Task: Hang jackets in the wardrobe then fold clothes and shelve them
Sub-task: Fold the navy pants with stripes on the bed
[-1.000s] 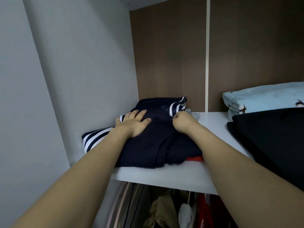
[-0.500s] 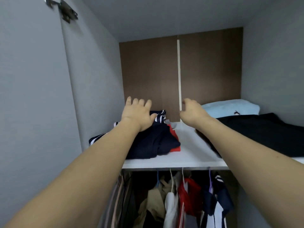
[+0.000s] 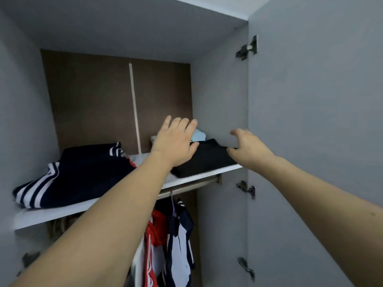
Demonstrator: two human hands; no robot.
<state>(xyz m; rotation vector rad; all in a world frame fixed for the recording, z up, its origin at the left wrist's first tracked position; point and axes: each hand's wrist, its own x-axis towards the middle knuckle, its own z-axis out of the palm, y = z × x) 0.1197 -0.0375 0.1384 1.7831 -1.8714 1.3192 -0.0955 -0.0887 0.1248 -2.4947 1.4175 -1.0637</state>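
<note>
Both hands are raised at the shelf (image 3: 199, 177) of the wardrobe and hold nothing. The left hand (image 3: 174, 145) is open, its fingers straight and together, and it hangs over the left end of the black garment (image 3: 207, 160). The right hand (image 3: 248, 149) has loosely bent fingers at the right end of this garment, perhaps touching its edge; this cannot be told. The garment lies folded at the right side of the shelf, just below and between the two hands, with its long axis going from the front edge toward the back wall. The right hand seems a little nearer to it. The striped pile (image 3: 72, 175) lies well apart at the left. A light blue cloth (image 3: 199, 135) behind is mostly hidden by the left hand, and the hanging jackets (image 3: 176, 241) under the rail (image 3: 192, 184) are partly covered by the left arm.
</note>
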